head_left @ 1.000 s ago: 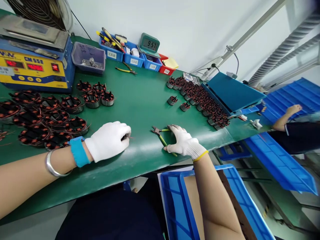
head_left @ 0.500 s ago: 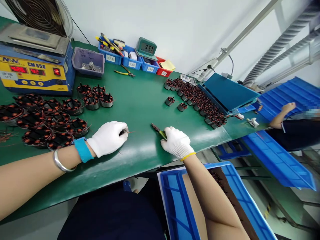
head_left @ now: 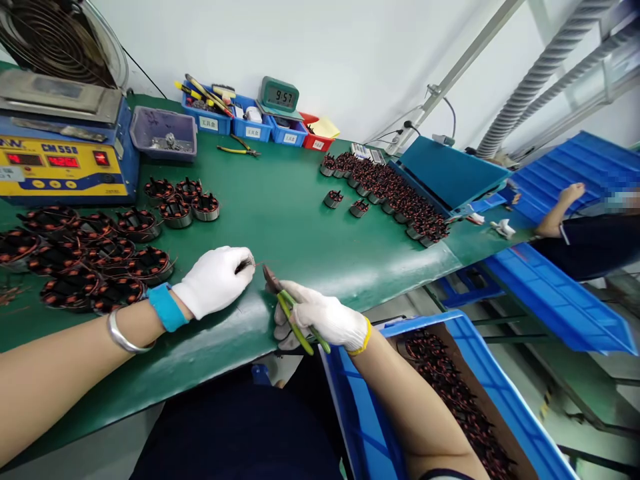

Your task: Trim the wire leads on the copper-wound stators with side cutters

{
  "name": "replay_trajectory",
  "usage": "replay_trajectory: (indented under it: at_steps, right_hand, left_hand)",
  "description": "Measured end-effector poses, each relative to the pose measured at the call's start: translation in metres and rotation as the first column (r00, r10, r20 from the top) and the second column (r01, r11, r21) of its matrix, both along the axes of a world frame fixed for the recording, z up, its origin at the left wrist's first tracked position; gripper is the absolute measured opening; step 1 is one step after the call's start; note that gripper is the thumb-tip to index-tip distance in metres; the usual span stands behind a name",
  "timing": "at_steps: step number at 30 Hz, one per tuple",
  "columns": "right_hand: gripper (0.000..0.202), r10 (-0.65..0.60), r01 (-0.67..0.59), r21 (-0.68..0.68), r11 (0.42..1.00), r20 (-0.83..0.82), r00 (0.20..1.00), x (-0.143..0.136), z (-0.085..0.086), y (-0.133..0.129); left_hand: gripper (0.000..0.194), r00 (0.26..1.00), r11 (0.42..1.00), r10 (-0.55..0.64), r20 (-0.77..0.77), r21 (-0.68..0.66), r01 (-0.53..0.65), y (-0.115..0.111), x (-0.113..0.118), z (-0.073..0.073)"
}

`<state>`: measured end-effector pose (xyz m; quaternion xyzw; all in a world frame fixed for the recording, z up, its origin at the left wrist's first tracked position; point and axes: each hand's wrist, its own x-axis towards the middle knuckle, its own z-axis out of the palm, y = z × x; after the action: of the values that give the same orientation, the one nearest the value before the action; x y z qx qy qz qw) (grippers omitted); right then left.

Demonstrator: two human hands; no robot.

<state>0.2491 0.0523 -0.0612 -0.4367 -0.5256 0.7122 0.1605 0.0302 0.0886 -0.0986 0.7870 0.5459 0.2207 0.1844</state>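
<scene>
My left hand [head_left: 217, 281], in a white glove, is closed round a small, mostly hidden piece. A thin copper wire end sticks out of it toward the right. In my gloved right hand [head_left: 320, 317] are green-handled cutting pliers [head_left: 296, 323], their jaws pointing up and left. The jaw tip is at or very near the wire end; whether it touches cannot be made out. Left of my left hand lie several large copper-wound stators [head_left: 150, 264]. Smaller wound stators [head_left: 395, 190] stand in rows on the right part of the green table [head_left: 280, 227].
A blue and yellow CM558 machine [head_left: 65, 160] stands at the left beside a grey bin [head_left: 165, 137]. Behind are tool boxes [head_left: 207, 123], a clock [head_left: 280, 95] and yellow-handled pliers [head_left: 237, 149]. A blue crate [head_left: 360, 407] with stators is under my right forearm. A co-worker's arm [head_left: 560, 208] shows at right.
My right hand has moved left and turned, bringing the pliers' jaws to the wire end at my left hand. My left hand stays closed in nearly the same place. The view has shifted slightly.
</scene>
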Motion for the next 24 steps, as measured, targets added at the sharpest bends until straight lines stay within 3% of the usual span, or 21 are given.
replay_trajectory:
  at_steps: [8,17,21,22,24]
  right_hand:
    - [0.055,-0.03,0.007,-0.247,0.969,-0.091,0.995,-0.006,-0.003,0.009]
    - [0.04,0.012,-0.009,-0.142,0.99,0.014,1.0,-0.016,-0.003,0.014]
    - [0.04,0.006,-0.01,-0.139,0.99,-0.027,1.0,-0.011,-0.009,0.015]
    - [0.041,-0.025,0.014,-0.142,0.99,-0.071,0.997,-0.008,-0.011,0.015]
    - [0.045,-0.133,0.101,-0.164,0.981,-0.197,0.971,-0.003,-0.016,0.017]
  left_hand:
    - [0.019,1.0,1.0,-0.007,-0.004,0.015,0.007,0.0,0.0,-0.001]
    - [0.024,0.999,0.999,-0.033,-0.035,0.024,0.034,0.0,0.001,0.003]
    - [0.028,0.997,1.0,-0.005,-0.075,-0.001,0.005,-0.004,0.001,0.01]
    - [0.034,0.994,1.0,0.009,-0.109,0.01,-0.008,-0.007,-0.002,0.013]
    - [0.062,0.974,0.998,0.046,-0.22,0.059,-0.034,-0.012,-0.009,0.021]
